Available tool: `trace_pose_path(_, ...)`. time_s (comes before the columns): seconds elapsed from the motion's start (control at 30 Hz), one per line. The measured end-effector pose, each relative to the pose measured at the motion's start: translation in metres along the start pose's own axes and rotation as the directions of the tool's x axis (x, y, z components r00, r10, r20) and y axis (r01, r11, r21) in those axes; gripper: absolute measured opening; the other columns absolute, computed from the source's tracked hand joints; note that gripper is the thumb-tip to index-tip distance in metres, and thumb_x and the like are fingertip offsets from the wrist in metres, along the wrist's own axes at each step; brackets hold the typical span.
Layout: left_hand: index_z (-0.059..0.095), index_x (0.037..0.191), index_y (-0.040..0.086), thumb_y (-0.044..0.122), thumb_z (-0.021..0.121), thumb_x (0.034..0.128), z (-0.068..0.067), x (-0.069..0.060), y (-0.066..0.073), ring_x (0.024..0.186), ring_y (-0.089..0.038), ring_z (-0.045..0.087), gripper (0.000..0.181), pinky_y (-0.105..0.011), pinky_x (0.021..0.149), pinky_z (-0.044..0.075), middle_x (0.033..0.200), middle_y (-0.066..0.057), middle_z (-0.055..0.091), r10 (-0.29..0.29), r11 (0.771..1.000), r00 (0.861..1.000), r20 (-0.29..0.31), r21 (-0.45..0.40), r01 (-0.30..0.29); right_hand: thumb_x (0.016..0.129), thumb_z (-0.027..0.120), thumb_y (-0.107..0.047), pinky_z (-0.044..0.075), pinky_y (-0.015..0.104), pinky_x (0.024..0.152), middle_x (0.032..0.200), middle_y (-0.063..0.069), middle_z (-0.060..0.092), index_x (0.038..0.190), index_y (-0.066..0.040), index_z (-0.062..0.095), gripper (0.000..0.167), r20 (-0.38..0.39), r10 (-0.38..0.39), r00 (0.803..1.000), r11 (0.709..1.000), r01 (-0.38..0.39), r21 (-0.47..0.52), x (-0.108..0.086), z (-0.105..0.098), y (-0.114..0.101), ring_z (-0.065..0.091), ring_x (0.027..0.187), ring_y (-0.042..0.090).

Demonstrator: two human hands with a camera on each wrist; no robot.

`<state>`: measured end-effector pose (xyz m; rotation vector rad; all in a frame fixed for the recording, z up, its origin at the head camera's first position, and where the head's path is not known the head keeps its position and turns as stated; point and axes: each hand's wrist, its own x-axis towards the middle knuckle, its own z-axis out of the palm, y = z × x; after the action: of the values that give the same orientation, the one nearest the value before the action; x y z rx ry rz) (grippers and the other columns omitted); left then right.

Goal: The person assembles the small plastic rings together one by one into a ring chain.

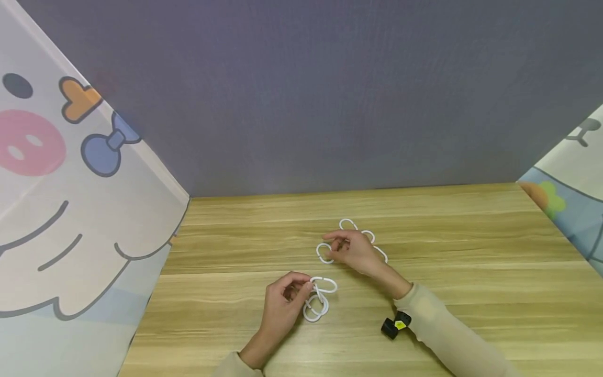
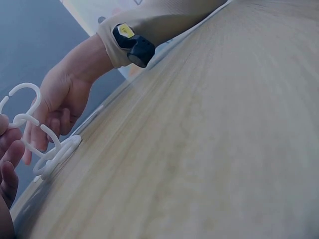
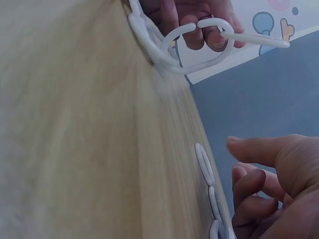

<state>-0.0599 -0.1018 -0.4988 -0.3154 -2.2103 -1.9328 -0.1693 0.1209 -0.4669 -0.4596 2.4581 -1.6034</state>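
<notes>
In the head view, my left hand pinches a white plastic ring link between thumb and fingers. It is hooked to more white links, and the lower ones rest on the table. My right hand hovers farther back, index finger stretched out and other fingers bent, with nothing seen in its grasp. Just left of its fingertips lies a loose white link. The left wrist view shows the held chain with gaps in its links. In the right wrist view, the right hand is apart from the links on the table.
More white links lie behind and beside the right hand, one at the back and another at its right. A wooden table meets a grey panel behind, with cartoon-printed panels at both sides. A black wrist camera sits at the right sleeve.
</notes>
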Motion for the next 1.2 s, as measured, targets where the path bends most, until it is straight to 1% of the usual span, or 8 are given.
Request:
trace_pose_path(0.27,0.080,0.103,0.003,-0.003,0.079,0.0994,0.000,0.000,-0.002,0.067,-0.002,0.060,0.007,-0.020,0.054,0.048,0.082,-0.013,0.077,0.044,0.999,0.999,0.006,-0.009,-0.044,0.086,0.093,-0.003,0.046,0.024,0.060,0.079,-0.006,0.067,0.129,-0.004,0.080,0.045,0.018,-0.032,0.999,0.981,0.035,-0.193,0.001,0.000,0.000,0.056,0.067,0.010)
trace_pose_path(0.5,0.080,0.103,0.003,-0.002,0.079,0.0992,-0.001,-0.001,-0.002,0.067,-0.001,0.059,0.006,-0.019,0.055,0.049,0.083,-0.013,0.077,0.034,0.999,0.999,0.011,-0.005,-0.034,0.085,0.095,-0.010,0.043,0.026,0.058,0.069,-0.009,0.058,0.134,-0.008,0.079,0.052,0.036,-0.040,0.999,0.951,0.049,-0.306,0.000,0.001,0.003,0.050,0.062,0.006)
trace_pose_path(0.8,0.080,0.102,0.003,-0.002,0.078,0.1001,0.000,0.000,-0.002,0.068,-0.001,0.061,0.006,-0.019,0.057,0.050,0.082,-0.013,0.076,0.035,0.999,0.999,0.006,-0.012,-0.035,0.086,0.096,-0.021,0.036,0.027,0.050,0.064,-0.012,0.050,0.136,-0.015,0.080,0.053,0.078,-0.193,0.978,0.904,0.208,-0.373,0.004,0.001,0.025,0.044,0.057,0.005)
trace_pose_path(0.87,0.080,0.103,0.003,-0.002,0.078,0.1001,0.000,-0.001,-0.001,0.068,-0.001,0.061,0.006,-0.019,0.057,0.051,0.082,-0.013,0.076,0.036,0.999,0.999,0.007,-0.012,-0.036,0.085,0.097,-0.023,0.037,0.028,0.050,0.064,-0.012,0.051,0.135,-0.017,0.080,0.054,0.083,-0.193,0.978,0.900,0.210,-0.383,0.006,0.002,0.030,0.045,0.057,0.005)
trace_pose_path(1.0,0.080,0.102,0.003,-0.002,0.078,0.1001,0.000,-0.001,-0.002,0.068,-0.001,0.061,0.006,-0.020,0.056,0.051,0.082,-0.014,0.076,0.036,0.999,0.999,0.010,-0.012,-0.036,0.082,0.099,-0.023,0.040,0.029,0.056,0.072,-0.011,0.054,0.133,-0.018,0.080,0.054,0.059,-0.215,0.975,0.890,0.220,-0.399,0.007,0.003,0.031,0.048,0.063,0.006)
trace_pose_path(1.07,0.080,0.102,0.003,-0.002,0.078,0.1002,0.000,-0.001,-0.002,0.068,-0.001,0.061,0.006,-0.020,0.056,0.051,0.082,-0.014,0.076,0.039,0.999,0.999,0.011,-0.010,-0.039,0.079,0.101,-0.020,0.045,0.031,0.061,0.079,-0.008,0.058,0.129,-0.016,0.080,0.055,0.037,-0.237,0.971,0.885,0.231,-0.403,0.003,0.003,0.020,0.052,0.069,0.009)
trace_pose_path(1.13,0.080,0.102,0.003,-0.002,0.078,0.1002,0.000,-0.001,-0.003,0.068,-0.002,0.061,0.006,-0.020,0.056,0.051,0.082,-0.013,0.076,0.037,0.999,0.999,0.012,-0.006,-0.037,0.077,0.103,-0.022,0.048,0.033,0.066,0.089,-0.004,0.061,0.128,-0.016,0.079,0.056,0.030,-0.289,0.957,0.867,0.275,-0.416,0.002,0.003,0.020,0.056,0.077,0.012)
trace_pose_path(1.2,0.080,0.102,0.004,-0.001,0.078,0.1003,0.000,0.000,-0.002,0.069,-0.002,0.061,0.006,-0.020,0.057,0.051,0.082,-0.012,0.076,0.031,0.999,0.999,0.012,-0.005,-0.031,0.076,0.104,-0.021,0.051,0.035,0.070,0.095,-0.002,0.064,0.126,-0.015,0.079,0.056,0.024,-0.298,0.954,0.853,0.278,-0.442,0.001,0.002,0.013,0.059,0.082,0.014)
